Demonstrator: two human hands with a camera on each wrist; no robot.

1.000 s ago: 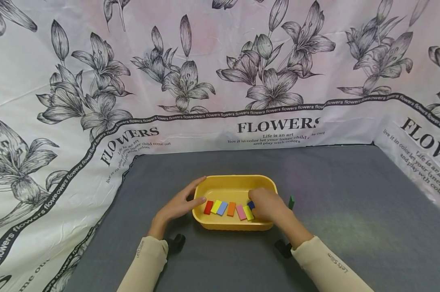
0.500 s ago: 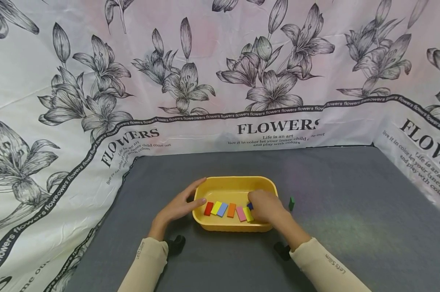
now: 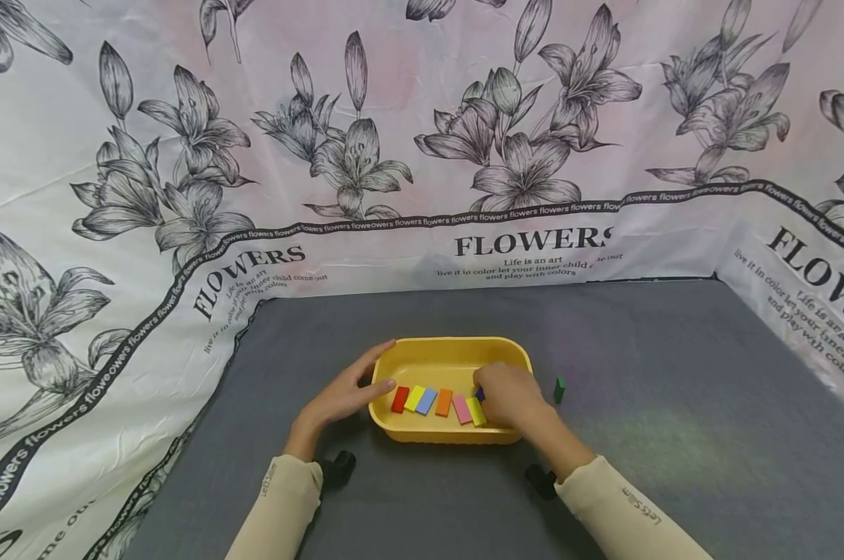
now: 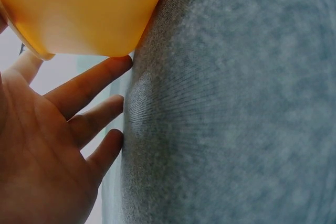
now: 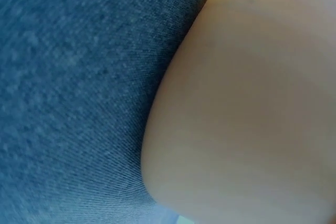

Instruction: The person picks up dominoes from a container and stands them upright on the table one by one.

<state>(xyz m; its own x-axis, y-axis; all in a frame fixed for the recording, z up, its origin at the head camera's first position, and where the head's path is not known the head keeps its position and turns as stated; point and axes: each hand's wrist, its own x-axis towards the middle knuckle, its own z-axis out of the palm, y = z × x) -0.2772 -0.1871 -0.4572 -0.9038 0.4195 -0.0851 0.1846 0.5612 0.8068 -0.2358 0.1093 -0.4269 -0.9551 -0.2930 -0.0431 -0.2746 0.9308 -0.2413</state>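
A yellow plastic tub (image 3: 457, 350) stands on the dark grey table. My left hand (image 3: 344, 395) rests against its left end, thumb over the rim and fingers spread along the outside wall. In the left wrist view the fingers of the left hand (image 4: 58, 124) are extended beside the tub (image 4: 79, 14). Inside the tub my right hand (image 3: 516, 397), fingers curled, pinches a dark blue block (image 3: 480, 394), mostly hidden by the hand. Left of it lie a row of small flat blocks: red (image 3: 400, 400), yellow, light blue (image 3: 425, 401), orange (image 3: 444, 403), pink (image 3: 461, 409) and yellow (image 3: 475, 412).
A green block (image 3: 559, 390) stands on the table just right of the tub. Dark wrist-worn devices (image 3: 542, 481) show beneath the sleeves. A flower-printed curtain (image 3: 422, 257) borders the table's back and sides. In the right wrist view, bare skin (image 5: 241, 108) fills much of the picture beside the table cloth (image 5: 68, 77).
My right hand has shifted very slightly left within the tub, covering more of the dark blue block. The left hand and the other blocks stay in place.
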